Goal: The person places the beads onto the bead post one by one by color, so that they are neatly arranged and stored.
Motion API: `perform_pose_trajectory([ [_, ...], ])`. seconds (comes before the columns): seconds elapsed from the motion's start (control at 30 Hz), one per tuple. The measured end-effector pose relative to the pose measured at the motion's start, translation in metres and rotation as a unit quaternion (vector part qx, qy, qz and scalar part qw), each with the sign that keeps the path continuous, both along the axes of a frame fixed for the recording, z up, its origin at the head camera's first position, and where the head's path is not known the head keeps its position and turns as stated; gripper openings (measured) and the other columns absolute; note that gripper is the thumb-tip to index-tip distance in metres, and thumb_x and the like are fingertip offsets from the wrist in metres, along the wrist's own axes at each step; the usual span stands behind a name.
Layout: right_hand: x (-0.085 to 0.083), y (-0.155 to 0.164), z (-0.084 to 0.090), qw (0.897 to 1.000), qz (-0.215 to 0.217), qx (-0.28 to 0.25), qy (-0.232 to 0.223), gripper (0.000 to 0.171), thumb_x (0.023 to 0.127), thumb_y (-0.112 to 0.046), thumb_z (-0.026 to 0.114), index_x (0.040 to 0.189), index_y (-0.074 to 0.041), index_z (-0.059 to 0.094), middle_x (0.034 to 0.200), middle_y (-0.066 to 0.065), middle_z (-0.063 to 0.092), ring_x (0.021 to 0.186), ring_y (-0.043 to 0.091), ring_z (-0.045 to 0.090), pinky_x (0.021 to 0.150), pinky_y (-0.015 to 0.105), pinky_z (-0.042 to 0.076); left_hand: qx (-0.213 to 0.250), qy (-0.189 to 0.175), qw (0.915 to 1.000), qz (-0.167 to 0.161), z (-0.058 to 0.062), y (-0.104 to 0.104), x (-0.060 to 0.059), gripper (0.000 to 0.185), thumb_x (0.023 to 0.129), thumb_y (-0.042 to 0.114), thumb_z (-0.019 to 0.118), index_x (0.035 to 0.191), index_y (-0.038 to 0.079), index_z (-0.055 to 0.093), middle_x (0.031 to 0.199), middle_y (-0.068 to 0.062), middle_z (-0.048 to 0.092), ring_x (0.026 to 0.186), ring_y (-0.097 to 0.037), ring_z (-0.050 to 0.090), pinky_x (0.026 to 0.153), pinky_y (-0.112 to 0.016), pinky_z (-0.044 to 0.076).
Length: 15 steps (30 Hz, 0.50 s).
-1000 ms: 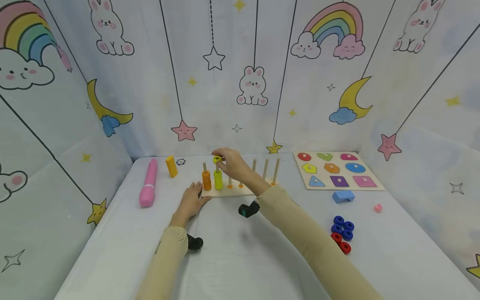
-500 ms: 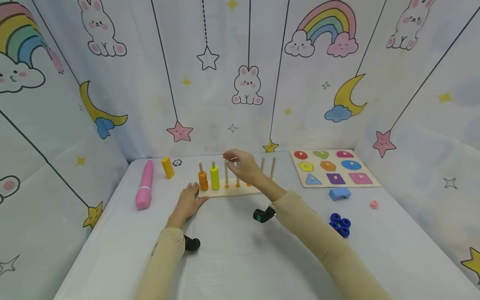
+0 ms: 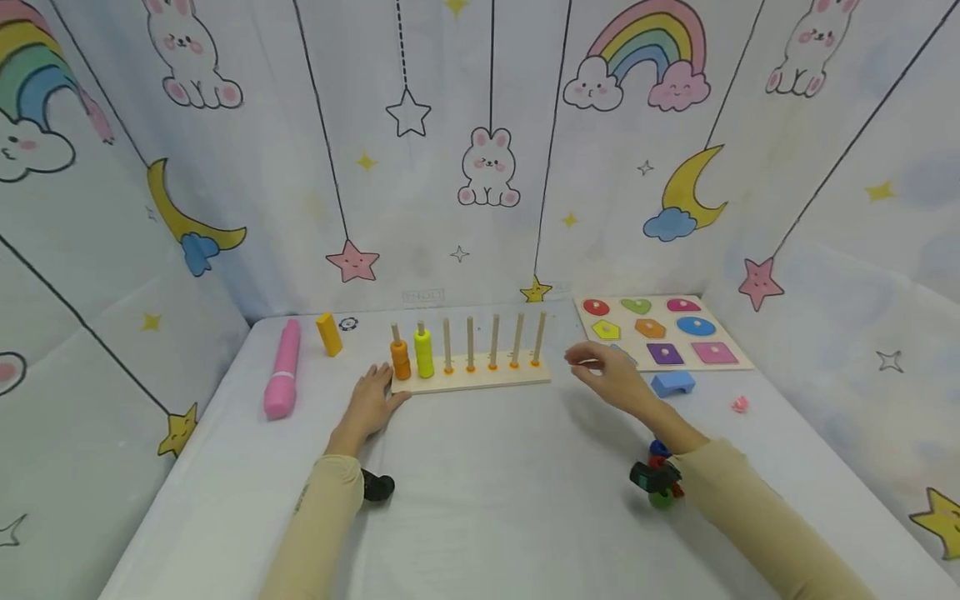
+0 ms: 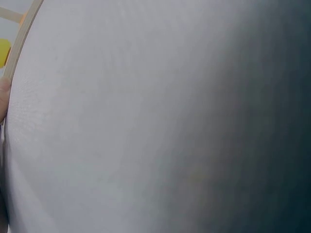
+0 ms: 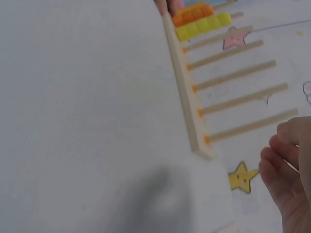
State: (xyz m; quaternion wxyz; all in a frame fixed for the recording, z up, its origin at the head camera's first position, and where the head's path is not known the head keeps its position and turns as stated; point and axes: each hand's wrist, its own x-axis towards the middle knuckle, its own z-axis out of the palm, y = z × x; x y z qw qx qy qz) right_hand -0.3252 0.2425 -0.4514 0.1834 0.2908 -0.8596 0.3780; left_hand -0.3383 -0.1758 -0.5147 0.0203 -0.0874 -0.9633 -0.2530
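Head view: left hand (image 3: 372, 398) flat against peg board (image 3: 472, 380); right hand (image 3: 609, 375) loosely spread, holding nothing, near blue block (image 3: 672, 383).

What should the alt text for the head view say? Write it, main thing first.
A person's left hand rests against the end of a wooden peg board with orange rings and yellow rings on its first two pegs; the empty right hand hovers to its right. A shape puzzle and a pink cylinder lie on the table.
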Motion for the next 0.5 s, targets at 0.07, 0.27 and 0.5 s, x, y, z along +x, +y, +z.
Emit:
perform_pose_trajectory([
  [0.07, 0.008, 0.022, -0.009, 1.0, -0.019, 0.01, -0.014, 0.022, 0.085, 0.001, 0.067, 0.106, -0.002, 0.065, 0.101, 0.009, 0.069, 0.092, 0.02, 0.066, 0.08, 0.027, 0.055, 0.0, 0.002, 1.0, 0.001, 0.001, -0.001, 0.0, 0.071, 0.095, 0.039, 0.055, 0.141, -0.01, 0.032, 0.149, -0.025, 0.026, 0.139, -0.042, 0.013, 0.114, -0.053, 0.008],
  [0.27, 0.036, 0.076, -0.028, 0.995, -0.068, 0.053, -0.051, 0.021, 0.088, -0.006, 0.065, 0.109, -0.004, 0.064, 0.103, 0.011, 0.068, 0.095, 0.023, 0.065, 0.083, 0.036, 0.054, -0.001, -0.005, 1.0, 0.002, 0.0, -0.002, -0.001, 0.072, 0.095, 0.039, 0.054, 0.143, -0.009, 0.03, 0.15, -0.024, 0.024, 0.14, -0.041, 0.011, 0.115, -0.051, 0.007],
  [0.5, 0.062, 0.113, -0.042, 0.987, -0.087, 0.097, -0.094, 0.023, 0.086, -0.005, 0.067, 0.11, -0.002, 0.064, 0.104, 0.011, 0.067, 0.098, 0.03, 0.064, 0.084, 0.045, 0.053, 0.006, -0.012, 0.9999, 0.0, 0.002, -0.001, 0.0, 0.073, 0.095, 0.04, 0.055, 0.143, -0.009, 0.03, 0.15, -0.024, 0.024, 0.14, -0.041, 0.01, 0.115, -0.051, 0.006],
])
